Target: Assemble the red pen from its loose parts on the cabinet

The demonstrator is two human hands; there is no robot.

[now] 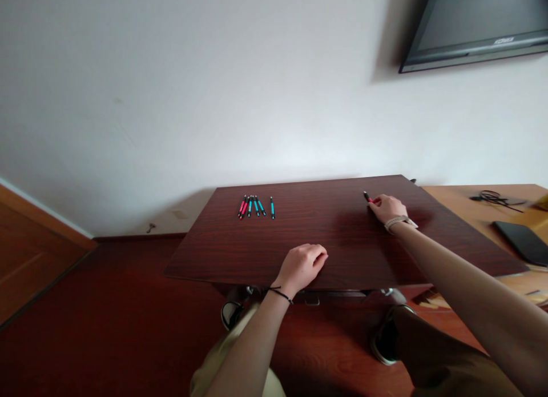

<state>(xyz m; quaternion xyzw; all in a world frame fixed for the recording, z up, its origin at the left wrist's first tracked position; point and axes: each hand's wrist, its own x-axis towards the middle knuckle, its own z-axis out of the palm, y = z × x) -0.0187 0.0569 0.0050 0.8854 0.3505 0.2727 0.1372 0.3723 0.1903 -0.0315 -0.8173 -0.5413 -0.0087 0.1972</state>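
Observation:
My right hand [389, 208] is closed on a pink and black pen [367, 197] over the right part of the dark wooden table [317, 214]. The pen's black end sticks out past my fingertips, pointing away from me. Near the front edge rests my left hand [303, 265], its fingers curled in; whether anything is inside them is hidden. On the table's left side lie pink pens [244, 207] beside several blue pens [257, 205], bunched side by side. One more blue pen [272, 208] lies a little to the right, apart from the bunch.
Right of the table stands a lighter wooden desk [454, 197] with a black cable [496, 199] and a dark flat device [522, 241]. A television [479, 31] hangs on the white wall behind. My legs and shoes are below the table's front edge.

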